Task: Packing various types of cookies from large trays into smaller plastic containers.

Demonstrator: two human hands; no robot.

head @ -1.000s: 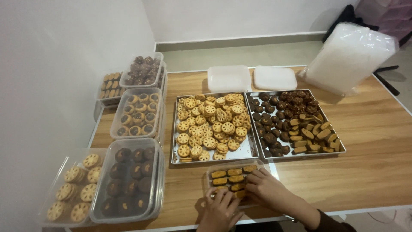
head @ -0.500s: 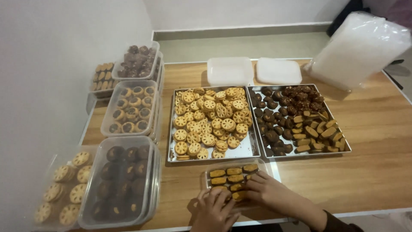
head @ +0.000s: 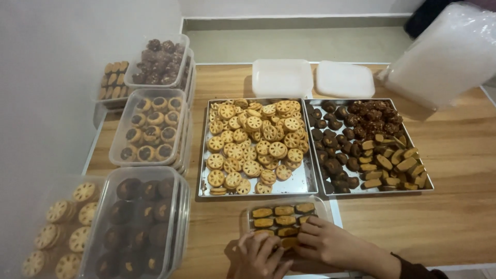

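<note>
A: Entry one, far left of the counter (head: 454,206)?
B: Clear plastic tubs, stacked and lidless: round lattice biscuits (head: 57,232) nearest, dark chocolate rounds (head: 137,217) beside them, chocolate-centred rounds (head: 150,126) further back, dark clusters (head: 157,62) and small tan bars (head: 111,80) at the far end. Likely grouped by kind so each sort stays apart.

A: Middle?
B: Two metal trays side by side: lattice biscuit tray (head: 305,186) left, mixed tray (head: 426,183) right, holding dark rounds and chocolate-dipped fingers. Behind them lie two white lids (head: 281,77), flat.

A: Near edge?
B: Small clear tub (head: 320,204), just below the trays, part-filled with rows of dipped fingers (head: 281,217). Left hand (head: 256,256), fingers spread, rests at the tub's near left corner. Right hand (head: 323,240), fingers pressed together, lies over the nearest row; whether it pinches one, I cannot tell.

A: Far right?
B: A bulky white plastic-wrapped bundle (head: 444,57), unlabelled.
</note>
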